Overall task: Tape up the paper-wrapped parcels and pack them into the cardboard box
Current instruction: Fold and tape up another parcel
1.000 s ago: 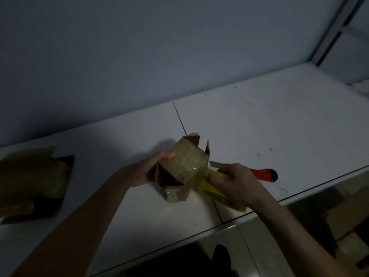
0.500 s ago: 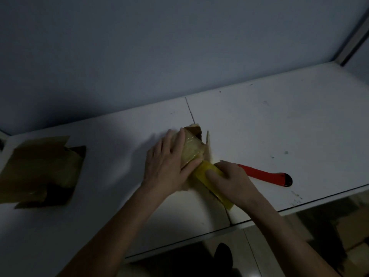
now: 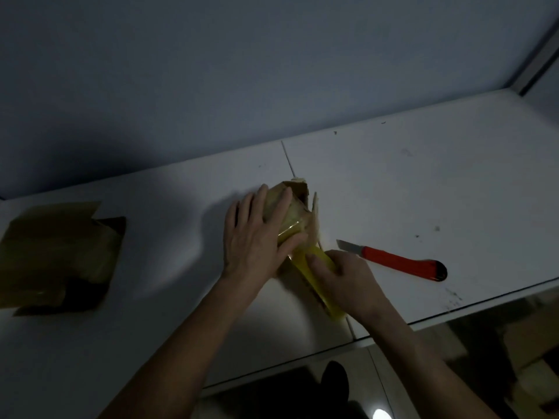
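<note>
Left hand (image 3: 257, 234) lies flat with straight fingers on the parcel (image 3: 298, 207), pressing the tape down, while the right hand (image 3: 341, 278), just nearer the body than the parcel, grips the yellow tape roll (image 3: 317, 267), whose strip runs up to the parcel, with the knife (image 3: 393, 258) right of it.

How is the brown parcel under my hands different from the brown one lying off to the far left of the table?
The parcel in the middle is under the left hand, which presses flat on it, while the right hand holds the yellow tape roll against it; the left parcel lies untouched. The middle parcel looks smaller and glossy with tape; the left parcel looks larger and flatter. Both are brown and rest on the white table.
</note>
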